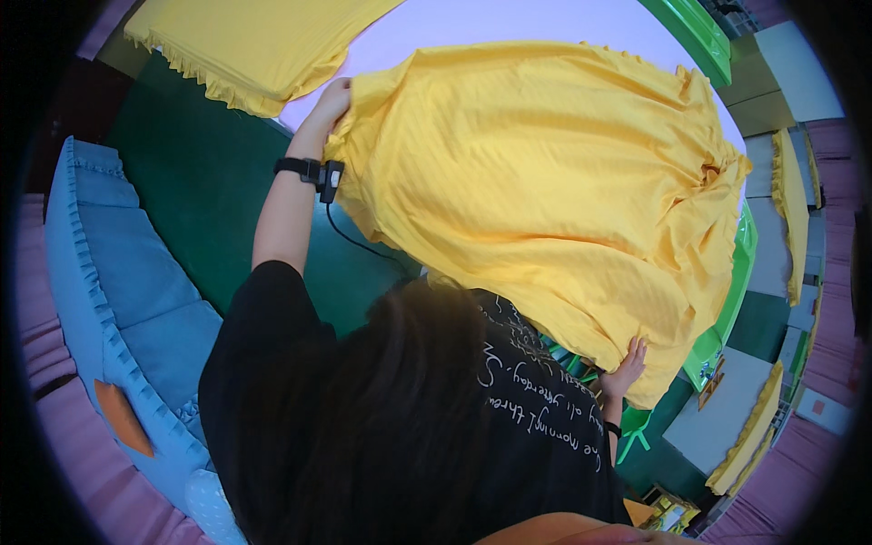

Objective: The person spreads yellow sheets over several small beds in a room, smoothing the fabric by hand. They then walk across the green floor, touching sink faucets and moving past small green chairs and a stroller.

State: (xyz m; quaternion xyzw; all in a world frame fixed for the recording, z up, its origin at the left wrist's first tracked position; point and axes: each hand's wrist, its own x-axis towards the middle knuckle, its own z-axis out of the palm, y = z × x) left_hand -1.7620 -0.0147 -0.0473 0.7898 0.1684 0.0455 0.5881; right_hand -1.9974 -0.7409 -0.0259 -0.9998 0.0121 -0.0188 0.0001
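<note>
A large yellow cloth cover [554,182] with a frilled edge is spread out in front of me over a pale surface [509,20]. My left hand [331,98] grips its upper left corner; a black wrist strap with a small device and a cable sits on that wrist. My right hand [627,361] is closed on the cover's lower right edge, with a dark band on the wrist. My dark hair and black printed shirt fill the lower middle of the view.
A second yellow frilled pillow [245,45] lies at the upper left. Blue frilled cushions [127,291] run down the left on a dark green floor [209,200]. A green frame [740,272] and more yellow-edged pads [788,195] stand at the right.
</note>
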